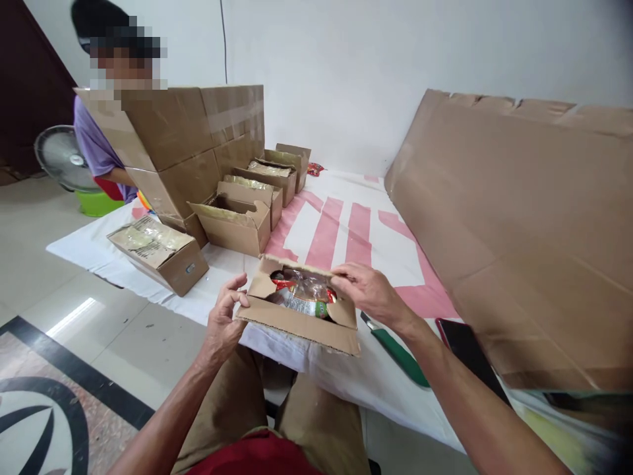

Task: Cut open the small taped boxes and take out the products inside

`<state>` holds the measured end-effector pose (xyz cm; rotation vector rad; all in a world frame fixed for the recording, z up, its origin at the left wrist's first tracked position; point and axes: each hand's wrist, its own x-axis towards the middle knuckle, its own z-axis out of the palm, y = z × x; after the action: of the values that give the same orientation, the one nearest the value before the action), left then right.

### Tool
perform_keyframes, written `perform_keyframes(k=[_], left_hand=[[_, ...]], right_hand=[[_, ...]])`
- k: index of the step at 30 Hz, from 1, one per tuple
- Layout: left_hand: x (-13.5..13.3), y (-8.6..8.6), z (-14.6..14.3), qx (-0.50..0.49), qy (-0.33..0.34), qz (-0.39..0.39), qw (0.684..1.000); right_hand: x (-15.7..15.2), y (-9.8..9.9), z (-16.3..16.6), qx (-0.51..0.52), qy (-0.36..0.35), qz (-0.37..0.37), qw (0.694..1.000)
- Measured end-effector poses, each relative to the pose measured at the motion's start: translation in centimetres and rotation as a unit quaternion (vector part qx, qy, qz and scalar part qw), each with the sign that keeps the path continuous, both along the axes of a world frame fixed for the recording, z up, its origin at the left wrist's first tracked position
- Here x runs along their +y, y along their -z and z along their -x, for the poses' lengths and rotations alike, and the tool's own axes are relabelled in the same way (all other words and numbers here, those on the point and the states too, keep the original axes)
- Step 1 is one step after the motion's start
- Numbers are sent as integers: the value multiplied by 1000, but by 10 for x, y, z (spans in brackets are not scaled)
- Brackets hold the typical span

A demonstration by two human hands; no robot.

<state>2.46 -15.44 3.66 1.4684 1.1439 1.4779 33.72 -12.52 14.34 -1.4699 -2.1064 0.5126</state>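
A small cardboard box (301, 326) with its top flaps spread sits at the near edge of the table, in front of my lap. Through its opening show clear plastic and several red, white and green packets (301, 303). At the box's left end, my left hand (226, 316) is closed on the corner with curled fingers. My right hand (366, 290) pinches the far flap near its right corner, thumb and fingers together. Just right of the box, partly behind my right forearm, lies a green utility knife (398, 356).
Several small boxes (232, 227) line the left of the table beside a stacked cardboard wall (173, 132). A taped box (158, 254) stands nearer. A large cardboard sheet (519, 244) leans at right, a phone (472, 356) beside it. Another person (99, 142) is behind the wall.
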Motion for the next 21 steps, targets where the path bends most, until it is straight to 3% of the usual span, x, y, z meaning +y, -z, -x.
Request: perform_keyframes(k=[4, 7, 10, 13, 17, 19, 21], left_hand=[[-2, 4, 9, 26, -13, -5, 1000], [-4, 2, 15, 37, -5, -7, 999], [-8, -8, 25, 59, 22, -8, 998], [-12, -25, 37, 68, 38, 3, 997], [-8, -46, 47, 90, 27, -20, 995], [4, -47, 49, 149, 6, -46, 988], [23, -41, 51, 247, -28, -73, 966]], right_hand=[[20, 9, -4, 42, 87, 30, 995], [33, 22, -10, 25, 100, 68, 992], [36, 30, -13, 18, 121, 59, 991], [25, 28, -12, -55, 150, -54, 986], [4, 19, -7, -226, 138, -253, 931], [-3, 18, -4, -256, 118, -293, 914], [-8, 21, -3, -241, 104, -302, 916]])
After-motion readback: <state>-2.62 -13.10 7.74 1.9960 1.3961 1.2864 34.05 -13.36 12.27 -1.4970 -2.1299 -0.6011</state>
